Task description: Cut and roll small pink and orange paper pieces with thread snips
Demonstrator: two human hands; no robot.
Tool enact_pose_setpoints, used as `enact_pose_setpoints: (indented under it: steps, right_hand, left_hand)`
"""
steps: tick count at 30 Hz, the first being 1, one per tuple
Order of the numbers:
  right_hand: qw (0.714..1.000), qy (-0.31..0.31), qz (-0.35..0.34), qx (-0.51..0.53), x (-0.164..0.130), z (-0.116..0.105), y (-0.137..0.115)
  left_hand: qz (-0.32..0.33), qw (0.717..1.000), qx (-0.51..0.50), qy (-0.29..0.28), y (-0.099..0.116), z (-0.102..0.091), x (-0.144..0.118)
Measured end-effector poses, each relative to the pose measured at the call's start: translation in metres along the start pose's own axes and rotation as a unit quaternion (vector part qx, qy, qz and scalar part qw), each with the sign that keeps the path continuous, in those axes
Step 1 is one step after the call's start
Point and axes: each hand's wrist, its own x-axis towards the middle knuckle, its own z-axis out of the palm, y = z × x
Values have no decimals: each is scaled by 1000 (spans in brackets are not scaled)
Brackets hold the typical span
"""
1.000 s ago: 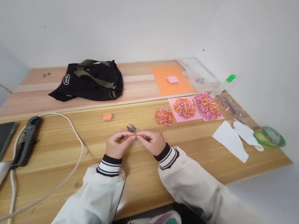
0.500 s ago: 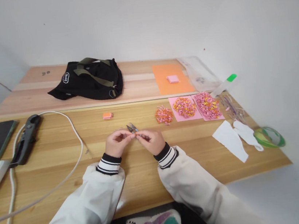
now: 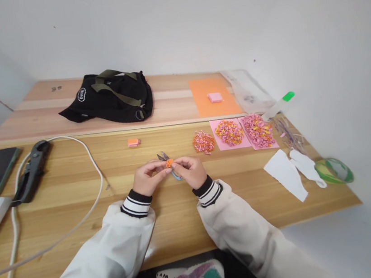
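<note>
Between the fingertips of both hands is a small orange piece [image 3: 170, 163], apparently paper; its exact shape is too small to make out. My left hand [image 3: 149, 177] pinches it from the left, thumb and forefinger closed. From the right, my right hand [image 3: 190, 171] grips it in the same way. Just under and behind the fingers lies a pair of scissors [image 3: 162, 156], blades pointing away and a blue handle partly showing below. A small orange and pink stack [image 3: 133, 142] sits beyond my left hand. Right of the scissors is a heap of small pink and orange pieces [image 3: 203, 142].
Two more heaps [image 3: 229, 133] lie on pink sheets at the right, near torn white paper [image 3: 285, 176] and a green tape roll [image 3: 333, 171]. An orange sheet [image 3: 199, 98] and black bag [image 3: 115, 98] are at the back. A cable [image 3: 98, 168] loops across the left.
The orange piece now shows clearly between my fingertips. My right hand has shifted slightly right, and the scissors' blue handle has come into view below the hands.
</note>
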Motion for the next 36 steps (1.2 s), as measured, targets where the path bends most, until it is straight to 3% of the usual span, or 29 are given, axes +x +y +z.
enact_pose_setpoints:
  steps: [8,31,36]
  right_hand:
    - [1000,11,9,-14,-3,2,1]
    - [999,22,2,-46,0,1,9]
    - [998,-11,-16,-59,0,0,8]
  left_hand:
    - [-54,998,3,37,-4,4,-3]
    - [-49,998,1,45,-1,3,-1]
    - [-60,997,-2,44,-3,1,-1]
